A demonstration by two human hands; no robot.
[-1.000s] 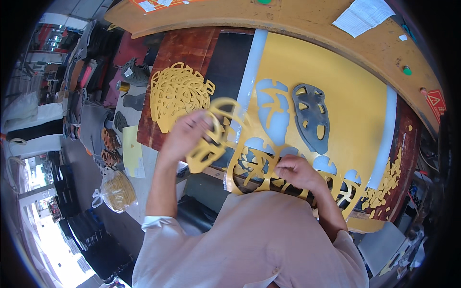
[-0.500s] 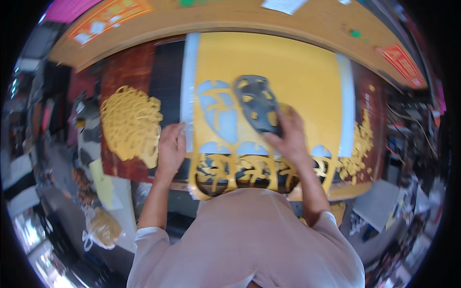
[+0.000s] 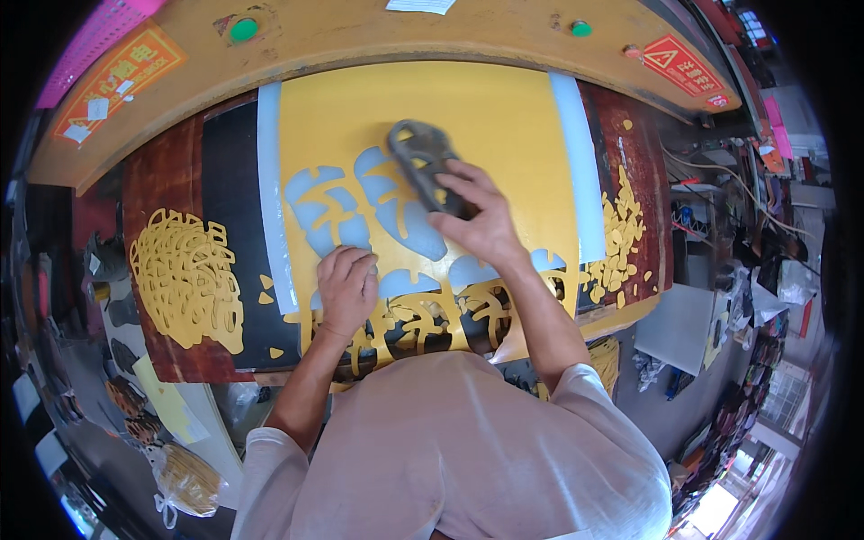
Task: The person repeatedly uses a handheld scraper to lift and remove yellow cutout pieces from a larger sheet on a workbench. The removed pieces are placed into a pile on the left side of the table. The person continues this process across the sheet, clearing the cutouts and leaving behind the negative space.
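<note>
Both hands work on the yellow sheet [image 3: 468,117]: the left hand [image 3: 346,288] presses flat and released near its lower edge, while the right hand [image 3: 481,216] grasps a dark cutting die [image 3: 423,162], its long axis running from five to eleven o'clock. Pale cut-out openings [image 3: 396,216] lie between them. At nine o'clock sits a pile of yellow cut pieces [image 3: 184,279]; at three o'clock, yellow scraps [image 3: 621,243].

1 head-worn fisheye view looks steeply down, close over the yellow sheet [image 3: 468,117] and bench [image 3: 171,225].
</note>
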